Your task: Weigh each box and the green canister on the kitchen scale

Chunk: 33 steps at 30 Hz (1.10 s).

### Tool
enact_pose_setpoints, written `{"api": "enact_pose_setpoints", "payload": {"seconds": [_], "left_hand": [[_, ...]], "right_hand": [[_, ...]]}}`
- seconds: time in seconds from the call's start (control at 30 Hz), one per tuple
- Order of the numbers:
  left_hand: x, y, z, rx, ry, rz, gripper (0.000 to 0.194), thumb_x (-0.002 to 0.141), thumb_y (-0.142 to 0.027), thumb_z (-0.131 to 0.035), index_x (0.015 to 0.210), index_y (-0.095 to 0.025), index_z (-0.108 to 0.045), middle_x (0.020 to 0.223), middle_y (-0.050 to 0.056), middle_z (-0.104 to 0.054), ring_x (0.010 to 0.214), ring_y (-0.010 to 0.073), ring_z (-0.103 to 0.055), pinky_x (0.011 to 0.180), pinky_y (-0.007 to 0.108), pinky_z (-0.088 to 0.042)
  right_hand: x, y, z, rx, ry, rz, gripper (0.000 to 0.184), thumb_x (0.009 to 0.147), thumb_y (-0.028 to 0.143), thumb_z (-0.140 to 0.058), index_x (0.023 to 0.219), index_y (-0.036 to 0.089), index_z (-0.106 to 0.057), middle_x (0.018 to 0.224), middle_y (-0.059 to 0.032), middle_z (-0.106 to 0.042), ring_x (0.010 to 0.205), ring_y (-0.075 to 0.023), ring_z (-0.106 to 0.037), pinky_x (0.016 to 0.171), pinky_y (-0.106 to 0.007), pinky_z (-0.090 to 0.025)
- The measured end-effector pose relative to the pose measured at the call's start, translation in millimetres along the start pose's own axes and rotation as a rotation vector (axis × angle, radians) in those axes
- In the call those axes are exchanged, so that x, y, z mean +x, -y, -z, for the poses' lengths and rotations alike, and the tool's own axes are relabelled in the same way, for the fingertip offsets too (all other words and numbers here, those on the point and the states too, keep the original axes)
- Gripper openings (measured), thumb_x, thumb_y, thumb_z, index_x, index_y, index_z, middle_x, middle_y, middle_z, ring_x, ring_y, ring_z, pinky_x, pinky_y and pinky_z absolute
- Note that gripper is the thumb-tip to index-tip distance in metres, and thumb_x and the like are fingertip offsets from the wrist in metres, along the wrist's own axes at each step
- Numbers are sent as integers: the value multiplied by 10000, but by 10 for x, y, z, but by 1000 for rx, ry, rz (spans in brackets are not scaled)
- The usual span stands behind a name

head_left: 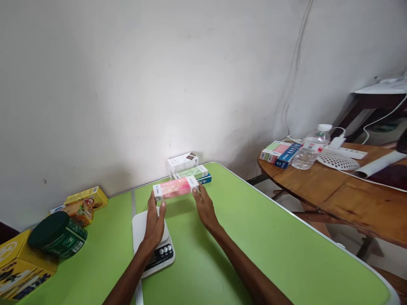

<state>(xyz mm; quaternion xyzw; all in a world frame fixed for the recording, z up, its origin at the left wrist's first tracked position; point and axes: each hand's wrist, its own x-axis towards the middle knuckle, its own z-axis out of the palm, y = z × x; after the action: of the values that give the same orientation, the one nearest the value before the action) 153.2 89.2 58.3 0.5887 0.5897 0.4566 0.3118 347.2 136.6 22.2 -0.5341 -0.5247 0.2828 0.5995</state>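
A long pink and white box (176, 188) is held level above the green table, gripped at its two ends. My left hand (154, 222) has its fingers closed on the left end, above a white kitchen scale (138, 224) with a black button panel. At the right end, my right hand (204, 206) pinches the box. Just behind it lie a green and white box (190, 172) and a blue box (206, 178), partly hidden. A white box (182, 163) stands by the wall at their back.
On the left of the green table (254, 237) are a dark green canister (59, 235), a large yellow box (27, 267) and a smaller yellow box (87, 198). A wooden table (349, 203) at right holds similar boxes (280, 152), a water bottle (312, 148) and a power strip (346, 152).
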Motion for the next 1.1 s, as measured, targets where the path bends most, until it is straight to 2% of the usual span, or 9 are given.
{"api": "enact_pose_setpoints", "payload": {"seconds": [0.13,0.27,0.47,0.63,0.77,0.8,0.87,1.0,1.1], "left_hand": [[608,-180,-432,-11,39,-90,885,998,-690,-426,1671,-168,-188,1761,158,-191,1641,305,-148,1332,490,-163],[963,-182,-725,-5,64,-113,891,1000,-705,-394,1669,-157,-177,1770,157,-143,1651,285,-92,1339,453,-136],[1087,-60,-874,74,89,-52,924,979,-727,-390,1664,-145,-180,1756,192,-186,1648,327,-83,1332,510,-90],[1047,-122,-813,131,147,-45,916,1002,-680,-354,1677,-106,-121,1764,201,-135,1650,333,-45,1329,520,-54],[721,-106,-553,109,145,-43,934,1009,-650,-392,1673,-57,-112,1759,227,-120,1649,342,-58,1335,506,-74],[570,-66,-443,93,141,-41,940,1005,-659,-404,1675,-64,-120,1759,222,-128,1648,337,-72,1337,497,-86],[194,59,-179,60,119,-42,902,1010,-662,-409,1681,-115,-153,1760,187,-168,1645,314,-120,1341,488,-118],[-728,412,412,34,-97,-19,725,1042,-601,-406,1646,-213,-302,1686,150,-369,1572,287,-340,1316,506,-249],[-1404,678,853,96,-292,58,667,1044,-568,-428,1598,-199,-389,1572,172,-501,1480,298,-468,1266,523,-347]], "right_hand": [[769,-13,188,-102,-63,33,869,949,802,-322,1480,158,-562,1471,-196,-618,1356,-368,-563,1144,-517,-430],[1246,-116,234,-149,-71,47,903,932,831,-290,1382,126,-628,1365,-232,-670,1298,-370,-575,1133,-527,-410],[1389,-358,167,-169,-68,46,780,951,791,-336,1223,158,-702,1304,-187,-706,1351,-324,-524,1218,-513,-286],[1321,-403,218,-208,-85,-13,955,869,875,-326,1329,104,-651,1437,-252,-612,1438,-395,-436,1221,-596,-256],[1010,-352,330,-249,-118,-25,1095,847,903,-298,1458,23,-523,1530,-323,-485,1484,-464,-344,1200,-672,-227],[874,-343,351,-263,-120,-1,1104,854,897,-298,1469,3,-502,1529,-332,-476,1479,-465,-349,1209,-671,-203],[542,-324,374,-314,-133,125,1025,897,855,-318,1471,28,-512,1489,-309,-524,1432,-447,-417,1199,-664,-236],[-206,-163,296,-368,98,242,843,946,747,-424,1508,125,-514,1468,-266,-561,1379,-467,-478,1104,-695,-368],[-715,92,35,-311,351,251,739,940,688,-508,1518,229,-525,1481,-207,-572,1327,-461,-544,1046,-668,-463]]}}
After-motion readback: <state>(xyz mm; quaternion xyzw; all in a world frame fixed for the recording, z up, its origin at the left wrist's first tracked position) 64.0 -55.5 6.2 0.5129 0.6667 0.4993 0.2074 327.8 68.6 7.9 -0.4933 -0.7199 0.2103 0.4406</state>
